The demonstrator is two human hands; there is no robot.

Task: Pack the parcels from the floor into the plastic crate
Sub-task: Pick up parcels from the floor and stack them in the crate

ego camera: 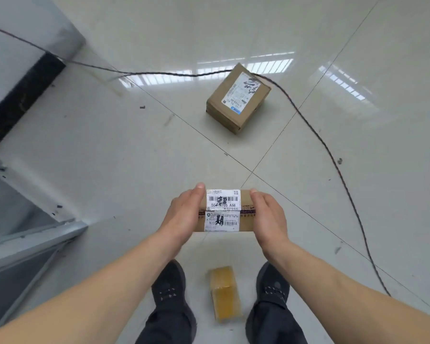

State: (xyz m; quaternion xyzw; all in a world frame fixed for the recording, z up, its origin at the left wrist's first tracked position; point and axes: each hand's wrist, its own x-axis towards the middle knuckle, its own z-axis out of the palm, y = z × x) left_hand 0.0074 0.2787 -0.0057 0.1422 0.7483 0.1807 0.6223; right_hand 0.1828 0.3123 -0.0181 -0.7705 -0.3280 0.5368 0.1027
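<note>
I hold a small cardboard parcel [224, 211] with white barcode labels above the floor, in front of my body. My left hand [184, 217] grips its left side and my right hand [268, 217] grips its right side, thumbs along the top edges; the fingers are hidden under the box. A larger brown parcel [238, 98] with a white label lies on the tiles farther ahead. A small parcel wrapped in yellow tape [226, 292] lies on the floor between my shoes. No plastic crate is in view.
A thin dark cable [333, 155] runs across the tiled floor, behind the larger parcel and down the right side. A grey metal frame [35, 234] and a wall with a black skirting [23, 95] stand on the left. My black shoes [169, 284] are at the bottom.
</note>
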